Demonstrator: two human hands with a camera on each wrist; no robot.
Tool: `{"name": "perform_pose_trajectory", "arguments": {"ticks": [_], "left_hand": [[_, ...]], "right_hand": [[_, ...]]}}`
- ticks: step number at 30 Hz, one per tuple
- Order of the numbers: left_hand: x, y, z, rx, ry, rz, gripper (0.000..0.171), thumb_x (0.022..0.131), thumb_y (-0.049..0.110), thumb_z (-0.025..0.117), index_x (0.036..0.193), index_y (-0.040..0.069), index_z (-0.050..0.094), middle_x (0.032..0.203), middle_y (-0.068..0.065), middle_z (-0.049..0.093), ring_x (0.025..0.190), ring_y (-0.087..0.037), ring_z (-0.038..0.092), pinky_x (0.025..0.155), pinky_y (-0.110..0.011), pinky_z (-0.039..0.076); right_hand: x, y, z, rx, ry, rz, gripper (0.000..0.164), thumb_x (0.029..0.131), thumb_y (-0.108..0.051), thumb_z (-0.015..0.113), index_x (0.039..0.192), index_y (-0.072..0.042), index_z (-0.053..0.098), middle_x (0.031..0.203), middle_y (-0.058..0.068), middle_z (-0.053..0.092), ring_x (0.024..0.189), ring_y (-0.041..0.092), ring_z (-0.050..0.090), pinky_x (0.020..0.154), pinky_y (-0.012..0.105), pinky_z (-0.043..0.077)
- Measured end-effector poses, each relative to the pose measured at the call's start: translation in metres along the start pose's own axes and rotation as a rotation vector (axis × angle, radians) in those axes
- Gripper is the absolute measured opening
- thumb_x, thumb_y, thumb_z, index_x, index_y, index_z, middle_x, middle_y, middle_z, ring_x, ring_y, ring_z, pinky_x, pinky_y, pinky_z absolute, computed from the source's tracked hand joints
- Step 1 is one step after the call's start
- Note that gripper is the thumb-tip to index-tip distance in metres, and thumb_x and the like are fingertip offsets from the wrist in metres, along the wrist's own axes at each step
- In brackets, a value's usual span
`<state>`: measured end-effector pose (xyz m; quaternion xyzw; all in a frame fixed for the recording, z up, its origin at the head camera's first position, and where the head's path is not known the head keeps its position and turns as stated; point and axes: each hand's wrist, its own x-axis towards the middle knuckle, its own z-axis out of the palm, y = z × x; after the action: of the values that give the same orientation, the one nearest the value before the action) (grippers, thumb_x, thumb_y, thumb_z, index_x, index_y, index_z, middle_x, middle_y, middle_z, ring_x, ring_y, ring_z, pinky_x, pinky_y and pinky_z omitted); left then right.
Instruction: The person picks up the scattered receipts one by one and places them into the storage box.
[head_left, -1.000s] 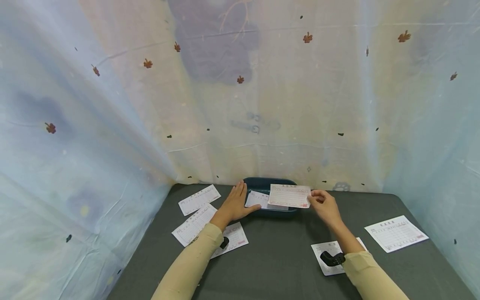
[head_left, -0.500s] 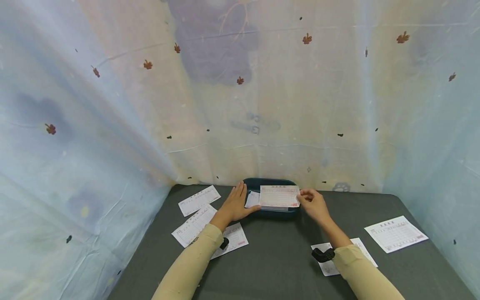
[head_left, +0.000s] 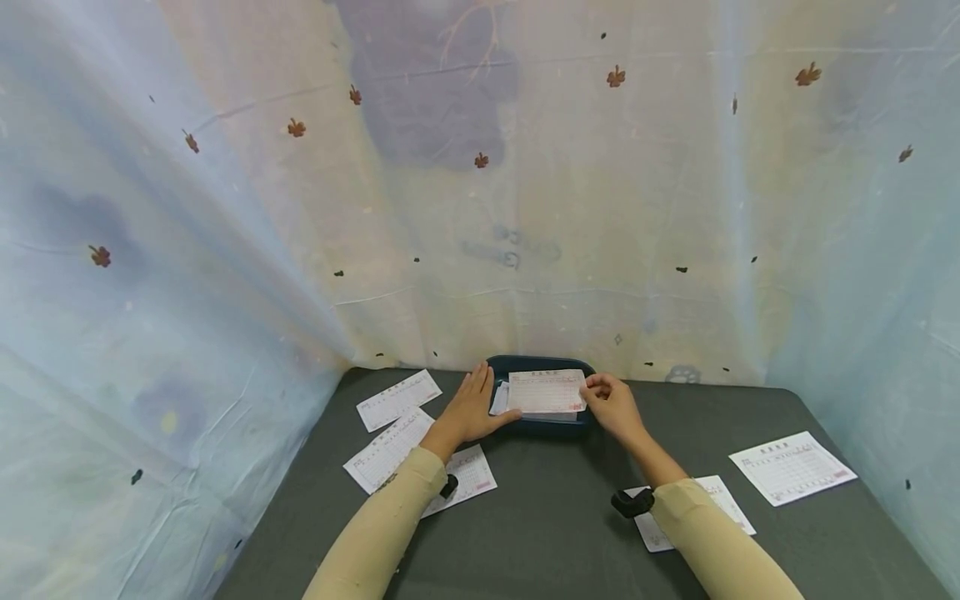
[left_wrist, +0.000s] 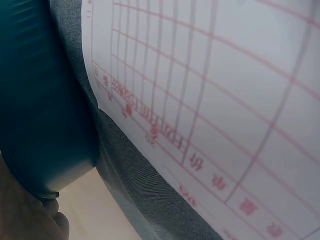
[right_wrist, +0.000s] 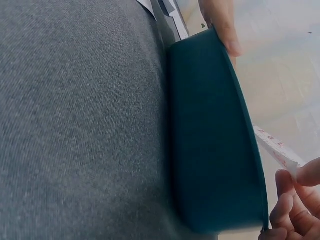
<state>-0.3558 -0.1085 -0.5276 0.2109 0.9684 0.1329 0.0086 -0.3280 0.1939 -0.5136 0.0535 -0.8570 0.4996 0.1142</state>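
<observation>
In the head view a dark teal plastic tray [head_left: 540,362] stands at the table's back edge with white slips [head_left: 498,402] inside. My right hand [head_left: 611,408] pinches the right edge of a printed form slip [head_left: 547,392], held over the tray. In the right wrist view thumb and fingertips grip the corner of this slip [right_wrist: 275,145], beyond the tray's rim. My left hand [head_left: 471,410] rests on the tray's left end, fingers straight and thumb stretched along the front rim. The left wrist view shows the tray wall [left_wrist: 45,100] beside a red-lined form [left_wrist: 200,90] on the table.
Three forms lie at the left: one at the back [head_left: 399,400], one in the middle [head_left: 386,450], one partly under my left forearm [head_left: 468,477]. More forms lie near my right forearm [head_left: 723,500] and far right [head_left: 793,468]. A patterned curtain [head_left: 525,208] hangs behind the grey table [head_left: 555,517].
My right hand has moved left with the pinched slip, bringing it from the tray's right end to over its middle. My left hand has stayed on the tray.
</observation>
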Motion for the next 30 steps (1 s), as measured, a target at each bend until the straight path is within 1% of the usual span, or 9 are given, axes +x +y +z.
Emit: {"name": "perform_pose_trajectory", "arguments": {"ticks": [3, 11, 19, 24, 30], "left_hand": [[0.001, -0.001, 0.002, -0.001, 0.003, 0.002, 0.114, 0.100, 0.081, 0.046, 0.171, -0.001, 0.009, 0.180, -0.019, 0.001, 0.167, -0.035, 0.005, 0.135, -0.049, 0.009], [0.003, -0.003, 0.004, 0.002, -0.004, -0.007, 0.117, 0.099, 0.084, 0.045, 0.171, 0.000, 0.007, 0.180, -0.018, -0.001, 0.167, -0.034, 0.004, 0.135, -0.047, 0.006], [0.005, -0.005, 0.005, 0.006, -0.008, -0.011, 0.118, 0.098, 0.085, 0.044, 0.171, 0.000, 0.007, 0.180, -0.016, -0.002, 0.167, -0.032, 0.002, 0.135, -0.045, 0.005], [0.003, -0.004, 0.004, -0.001, -0.004, -0.008, 0.118, 0.098, 0.086, 0.044, 0.171, 0.001, 0.007, 0.180, -0.015, -0.002, 0.167, -0.030, 0.001, 0.135, -0.045, 0.004], [0.001, -0.003, 0.002, -0.012, -0.004, -0.008, 0.116, 0.099, 0.083, 0.046, 0.171, 0.001, 0.007, 0.180, -0.016, -0.001, 0.167, -0.032, 0.002, 0.135, -0.046, 0.005]], "right_hand": [[0.001, -0.001, 0.003, -0.009, -0.010, -0.008, 0.015, 0.103, -0.010, 0.071, 0.112, 0.003, 0.070, 0.092, 0.015, 0.076, 0.080, 0.016, 0.061, 0.073, 0.030, 0.048], [0.001, 0.000, 0.010, -0.041, -0.052, -0.025, 0.014, 0.102, -0.005, 0.073, 0.111, 0.004, 0.068, 0.089, 0.014, 0.077, 0.076, 0.016, 0.061, 0.069, 0.028, 0.047], [0.001, 0.000, 0.011, -0.087, -0.044, -0.037, 0.014, 0.100, -0.006, 0.075, 0.109, 0.002, 0.069, 0.090, 0.013, 0.076, 0.073, 0.017, 0.057, 0.069, 0.030, 0.046], [0.001, 0.000, 0.011, -0.075, -0.039, -0.023, 0.015, 0.098, -0.007, 0.078, 0.108, 0.001, 0.070, 0.089, 0.012, 0.071, 0.074, 0.017, 0.056, 0.065, 0.027, 0.045], [0.001, 0.000, 0.011, -0.069, -0.035, -0.011, 0.016, 0.098, -0.008, 0.079, 0.108, 0.000, 0.071, 0.089, 0.010, 0.068, 0.075, 0.017, 0.056, 0.065, 0.025, 0.045]]}}
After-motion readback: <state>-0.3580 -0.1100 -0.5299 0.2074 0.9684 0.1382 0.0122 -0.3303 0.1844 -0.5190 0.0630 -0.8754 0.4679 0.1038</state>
